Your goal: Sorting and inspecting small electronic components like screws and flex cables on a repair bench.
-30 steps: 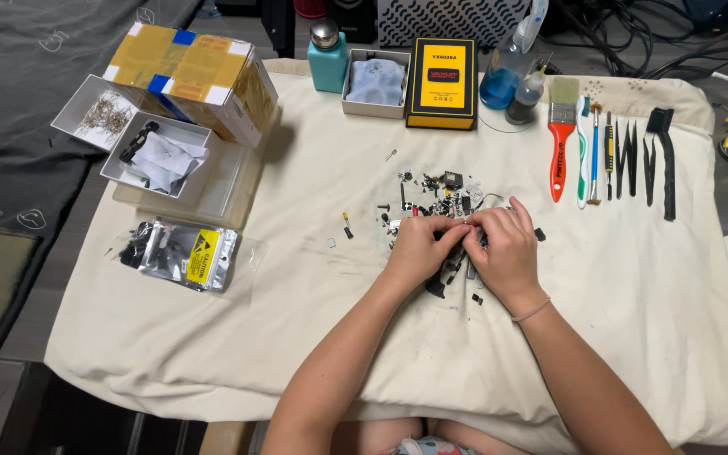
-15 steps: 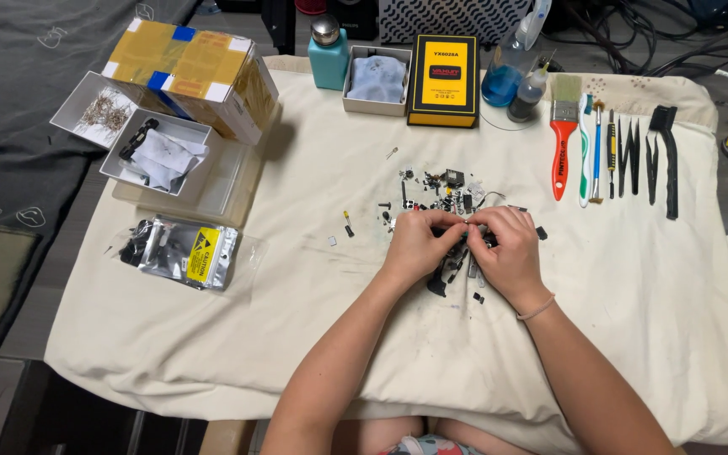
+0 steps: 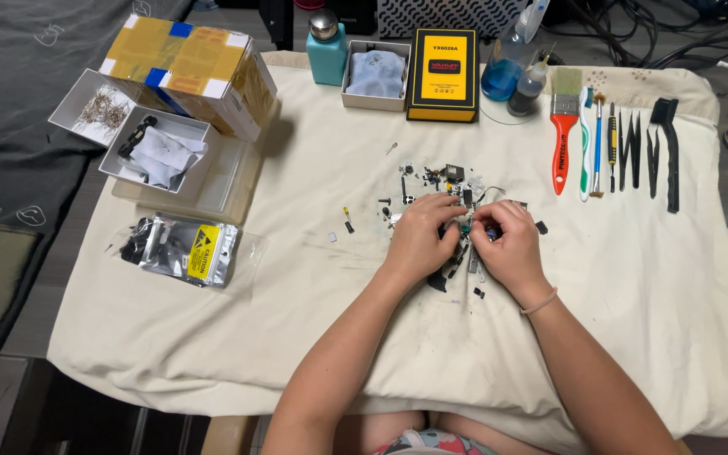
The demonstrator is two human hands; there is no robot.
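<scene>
My left hand [image 3: 420,235] and my right hand [image 3: 509,248] meet over a cream cloth [image 3: 297,312], fingertips pinched together on a small dark electronic part [image 3: 468,227] between them. Several tiny dark and silver parts [image 3: 440,179] lie scattered just beyond my fingers, and a few more black bits [image 3: 436,281] rest under my wrists. How exactly each hand grips the small part is hidden by the fingers.
Along the right lie a red-handled brush [image 3: 563,126], screwdrivers, tweezers [image 3: 634,150] and a black brush [image 3: 667,152]. At the back stand a yellow-black box [image 3: 442,74], a teal dispenser [image 3: 327,46], a small tray [image 3: 376,74] and blue bottles [image 3: 507,67]. Left: taped cardboard box [image 3: 191,72], open trays [image 3: 157,156], silver bag [image 3: 183,248].
Both hands stay over the parts pile, fingers shifting slightly closer together on the small part; nothing else on the cloth has moved.
</scene>
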